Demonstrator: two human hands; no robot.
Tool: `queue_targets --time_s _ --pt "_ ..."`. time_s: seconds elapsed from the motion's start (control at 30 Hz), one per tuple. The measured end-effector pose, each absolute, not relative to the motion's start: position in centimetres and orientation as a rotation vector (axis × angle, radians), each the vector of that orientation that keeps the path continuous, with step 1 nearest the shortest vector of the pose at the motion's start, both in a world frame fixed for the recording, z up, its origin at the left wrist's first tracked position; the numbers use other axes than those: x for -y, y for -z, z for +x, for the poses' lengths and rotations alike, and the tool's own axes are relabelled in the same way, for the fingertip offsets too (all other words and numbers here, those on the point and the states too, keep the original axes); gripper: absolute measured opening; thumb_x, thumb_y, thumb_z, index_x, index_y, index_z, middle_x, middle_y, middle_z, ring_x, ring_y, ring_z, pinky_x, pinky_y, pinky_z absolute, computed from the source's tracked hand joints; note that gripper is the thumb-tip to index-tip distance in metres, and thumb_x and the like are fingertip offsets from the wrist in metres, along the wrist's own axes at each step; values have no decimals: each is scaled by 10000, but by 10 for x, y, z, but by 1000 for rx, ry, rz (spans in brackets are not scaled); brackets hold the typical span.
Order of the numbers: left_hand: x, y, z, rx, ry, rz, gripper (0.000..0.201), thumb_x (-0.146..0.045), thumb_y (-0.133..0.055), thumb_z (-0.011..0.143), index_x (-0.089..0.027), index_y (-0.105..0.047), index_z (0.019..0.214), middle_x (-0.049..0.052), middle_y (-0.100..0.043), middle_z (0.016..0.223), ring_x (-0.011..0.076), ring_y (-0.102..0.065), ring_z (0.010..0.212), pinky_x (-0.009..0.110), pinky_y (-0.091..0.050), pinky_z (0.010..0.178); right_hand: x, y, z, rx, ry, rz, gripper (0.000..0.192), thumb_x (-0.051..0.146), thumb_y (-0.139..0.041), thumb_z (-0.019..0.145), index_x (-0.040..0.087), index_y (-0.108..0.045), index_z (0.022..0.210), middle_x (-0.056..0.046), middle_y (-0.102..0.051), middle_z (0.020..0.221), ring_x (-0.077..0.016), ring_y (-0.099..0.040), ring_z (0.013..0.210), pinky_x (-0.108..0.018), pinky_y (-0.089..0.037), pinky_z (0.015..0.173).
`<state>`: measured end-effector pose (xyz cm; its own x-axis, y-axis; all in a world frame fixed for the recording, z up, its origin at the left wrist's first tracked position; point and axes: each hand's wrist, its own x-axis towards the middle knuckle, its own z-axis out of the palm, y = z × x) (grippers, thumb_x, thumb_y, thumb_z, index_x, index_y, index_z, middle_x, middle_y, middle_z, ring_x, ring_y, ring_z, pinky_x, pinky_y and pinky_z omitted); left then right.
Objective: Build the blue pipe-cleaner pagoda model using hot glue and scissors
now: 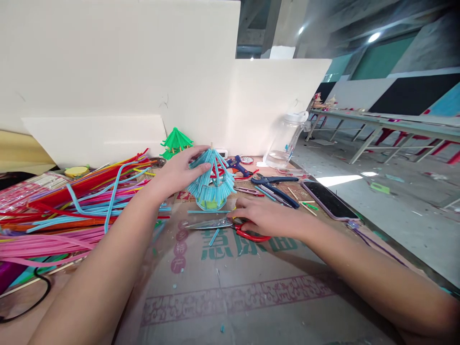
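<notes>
Tabletop (pixel 251 297) is carrying a straw pile (pixel 72 206) at left, a blue straw pagoda (pixel 212 184) mid-back. Left hand (pixel 179 172) is cupping the pagoda's roof, grip wrapped loosely around it. Right hand (pixel 266 218) is lying on the scissors (pixel 226 225) just before the pagoda, fingers at the red handles, grip closing on them.

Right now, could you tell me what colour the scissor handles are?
Red, seen in the head view: scissors under the right hand.

Both hands, the left hand (pixel 177 173) and the right hand (pixel 265 218), are bare, with no gloves, rings, watch or bracelets, and both forearms are uncovered, with no sleeves showing.
</notes>
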<state>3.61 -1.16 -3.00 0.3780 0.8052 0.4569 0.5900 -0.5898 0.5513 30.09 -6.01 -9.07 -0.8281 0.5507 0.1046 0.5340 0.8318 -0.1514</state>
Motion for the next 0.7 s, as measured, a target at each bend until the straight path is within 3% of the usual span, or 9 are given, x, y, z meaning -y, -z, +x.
queue_targets --time_s 0.17,0.3,0.57,0.7 --pt "12 29 35 -1221 -1021 2358 616 -523 -552 870 -222 -495 1404 67 -565 1408 248 -542 1262 400 -425 1080 60 83 297 2888 -101 -842 185 223 -557 927 207 -711 1029 -80 -648 1055 -194 -609 971 -300 -452 837" --pt "12 29 34 -1244 -1032 2377 578 -509 -555 863 -227 -527 1366 65 -603 1353 253 -578 1206 394 -454 1041 46 81 310 2814 47 -1082 223 189 -510 931 187 -733 936 -89 -705 948 -216 -634 896 -304 -430 769" --pt "11 29 35 -1401 -1066 2326 565 -514 -573 843 -252 -541 1343 60 -617 1332 274 -598 1176 398 -466 1009 29 90 318 2684 -138 -1339 197 217 -560 890 178 -722 994 -74 -740 935 -193 -657 823 -265 -429 712" --pt "12 29 36 -1405 -1066 2332 572 -517 -572 843 -250 -541 1348 58 -624 1322 273 -604 1167 390 -469 1003 26 94 320 2650 -186 -1271 289 202 -540 898 180 -690 1144 -108 -707 1123 -214 -653 950 -293 -453 803"
